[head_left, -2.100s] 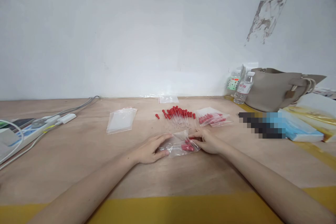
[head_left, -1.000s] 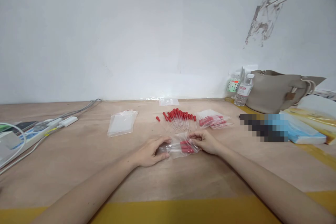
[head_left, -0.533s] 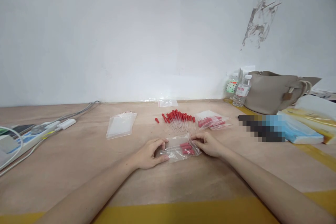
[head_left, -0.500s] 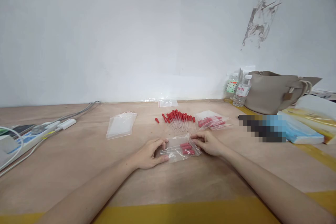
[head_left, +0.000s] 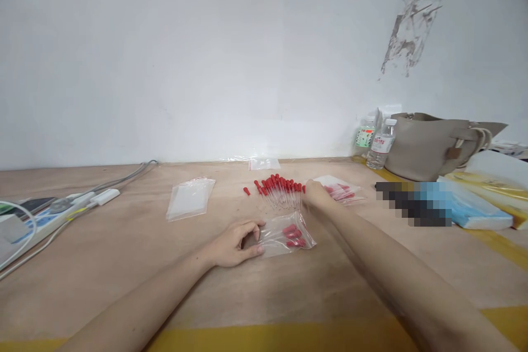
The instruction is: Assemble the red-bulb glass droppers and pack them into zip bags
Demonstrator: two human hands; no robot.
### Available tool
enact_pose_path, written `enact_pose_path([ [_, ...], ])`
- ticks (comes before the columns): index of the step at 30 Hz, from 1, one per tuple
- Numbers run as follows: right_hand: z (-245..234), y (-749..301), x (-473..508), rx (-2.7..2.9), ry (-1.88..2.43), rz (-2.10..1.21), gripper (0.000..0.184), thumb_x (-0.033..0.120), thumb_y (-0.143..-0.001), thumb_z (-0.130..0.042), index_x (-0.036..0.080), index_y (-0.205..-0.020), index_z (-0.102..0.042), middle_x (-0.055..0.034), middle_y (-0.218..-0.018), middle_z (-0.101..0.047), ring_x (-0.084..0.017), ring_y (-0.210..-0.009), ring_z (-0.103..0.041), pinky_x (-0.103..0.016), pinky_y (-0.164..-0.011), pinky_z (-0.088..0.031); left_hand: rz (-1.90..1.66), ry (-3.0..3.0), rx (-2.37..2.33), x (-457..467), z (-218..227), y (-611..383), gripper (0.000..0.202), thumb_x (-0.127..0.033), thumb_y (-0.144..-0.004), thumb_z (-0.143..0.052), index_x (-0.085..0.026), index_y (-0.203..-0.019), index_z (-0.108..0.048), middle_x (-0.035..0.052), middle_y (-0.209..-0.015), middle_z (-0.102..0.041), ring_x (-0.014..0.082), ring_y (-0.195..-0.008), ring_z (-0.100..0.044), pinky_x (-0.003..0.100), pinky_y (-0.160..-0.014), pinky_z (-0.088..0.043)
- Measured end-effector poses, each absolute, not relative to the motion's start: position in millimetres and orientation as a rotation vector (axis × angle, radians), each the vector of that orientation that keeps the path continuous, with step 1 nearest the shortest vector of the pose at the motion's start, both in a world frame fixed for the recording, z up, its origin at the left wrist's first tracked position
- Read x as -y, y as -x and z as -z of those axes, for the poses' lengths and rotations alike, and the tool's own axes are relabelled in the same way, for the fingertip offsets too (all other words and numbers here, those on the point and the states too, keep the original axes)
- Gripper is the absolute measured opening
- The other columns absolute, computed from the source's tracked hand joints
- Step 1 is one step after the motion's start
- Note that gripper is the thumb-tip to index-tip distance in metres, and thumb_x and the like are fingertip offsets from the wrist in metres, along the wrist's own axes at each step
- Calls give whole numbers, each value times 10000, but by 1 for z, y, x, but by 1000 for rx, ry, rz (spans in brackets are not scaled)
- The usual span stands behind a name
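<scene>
A clear zip bag (head_left: 274,246) lies flat on the table, with several red rubber bulbs (head_left: 294,234) showing inside its right half. My left hand (head_left: 238,243) holds the bag's left end, thumb low and fingers curled above. Beyond the bag is a fanned pile of glass droppers (head_left: 284,193) with red bulbs, tips toward me. At the pile's right end is my right hand (head_left: 317,196), somewhat blurred; its fingers are hidden, so what they hold does not show. Just right of that hand, filled bags (head_left: 344,193) with red bulbs lie partly covered.
A stack of flat clear bags (head_left: 190,199) lies at left. One loose dropper bulb (head_left: 246,191) is beside the pile. Far left are a power strip (head_left: 45,220) and cables. Right: water bottles (head_left: 381,146), a grey handbag (head_left: 424,146) and a blue packet (head_left: 478,206).
My right hand has let go of the bag's right end and moved away from me to the right end of the dropper pile. My left hand has stayed at the bag.
</scene>
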State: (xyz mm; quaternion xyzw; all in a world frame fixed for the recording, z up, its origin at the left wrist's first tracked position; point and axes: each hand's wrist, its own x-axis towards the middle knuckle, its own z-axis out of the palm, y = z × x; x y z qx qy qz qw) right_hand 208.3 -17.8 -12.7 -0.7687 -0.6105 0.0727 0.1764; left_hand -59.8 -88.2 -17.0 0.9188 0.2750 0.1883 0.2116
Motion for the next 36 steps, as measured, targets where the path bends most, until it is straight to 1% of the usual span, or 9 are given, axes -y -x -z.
enact_pose_path([
  [4,18,-200,6,1691,2199,-251,239,154,-633,-583,91,-861,-619,-185,-856,-629,-276,-838,-603,-295,-653,-443,-506,-2595,-752,87,17,59,285,-367,-876,-351,-207,-1025,-533,62,-1197,-495,183,-1113,-429,329,-943,-329],
  [6,14,-199,6,1663,2178,-266,269,172,-661,-562,83,-912,-597,-194,-840,-624,-273,-816,-606,-298,-636,-447,-474,-2619,-759,86,18,59,331,-355,-896,-301,-238,-1114,-521,45,-1221,-481,173,-1145,-403,332,-973,-302],
  [10,0,-206,22,1601,2104,-256,415,180,-712,-492,36,-1098,-445,-198,-823,-609,-246,-756,-607,-282,-584,-444,-410,-2680,-732,84,21,60,367,-392,-870,-364,-258,-1187,-488,47,-1282,-426,192,-1177,-374,350,-991,-287],
  [13,4,-218,45,1565,1953,-311,493,196,-764,-397,80,-1222,-256,-67,-688,-591,-167,-577,-589,-241,-497,-438,-372,-2709,-736,83,21,60,377,-396,-869,-362,-269,-1207,-470,44,-1305,-401,194,-1196,-350,356,-998,-277],
  [15,16,-223,60,1431,1637,-498,519,216,-764,-387,128,-1232,-180,30,-582,-513,-141,-452,-540,-232,-410,-425,-353,-2714,-740,83,21,60,380,-399,-872,-354,-278,-1217,-458,39,-1315,-390,192,-1204,-340,357,-1001,-272],
  [19,43,-220,80,1112,1278,-669,496,238,-684,-492,208,-1101,-226,88,-577,-455,-128,-436,-534,-242,-394,-461,-341,-2712,-736,82,22,59,382,-404,-875,-345,-296,-1229,-438,29,-1330,-372,194,-1216,-326,365,-1007,-260],
  [23,52,-209,85,997,1149,-760,470,248,-618,-570,236,-954,-243,96,-580,-478,-129,-457,-555,-264,-450,-501,-341,-2708,-735,81,23,59,376,-398,-874,-353,-306,-1230,-432,24,-1336,-366,200,-1221,-319,381,-1008,-255],
  [29,51,-200,93,980,1096,-957,495,336,-590,-645,243,-896,-267,73,-637,-514,-121,-498,-578,-290,-554,-523,-375,-2706,-714,84,21,59,366,-378,-869,-376,-307,-1222,-442,17,-1335,-369,209,-1216,-326,395,-1008,-253],
  [36,46,-206,105,1202,1092,-1137,433,426,-625,-641,214,-857,-343,61,-621,-551,-103,-476,-561,-220,-444,-448,-462,-2667,-721,91,15,57,438,-362,-852,-417,-246,-1272,-365,54,-1268,-444,195,-1149,-403,355,-972,-318],
])
